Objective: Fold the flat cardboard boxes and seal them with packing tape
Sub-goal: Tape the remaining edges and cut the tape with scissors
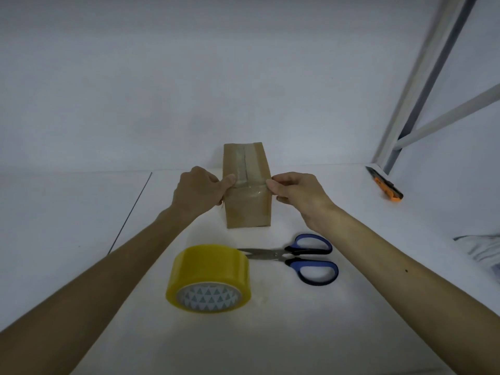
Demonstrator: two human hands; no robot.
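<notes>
A small brown cardboard box [247,209] stands on the white table [270,334], its top flaps closed. A strip of clear tape runs along the top seam and down over the near face. My left hand [198,189] holds the box's left top edge, thumb pressed on the tape. My right hand [296,194] pinches the right top edge at the tape's end. A yellow roll of packing tape [209,277] lies in front of the box. Blue-handled scissors [300,258] lie to its right, blades pointing left.
An orange and black utility knife [384,186] lies at the far right near a white metal frame [422,85]. A grey cloth [484,249] shows at the right edge. A thin dark seam line [132,209] crosses the table on the left.
</notes>
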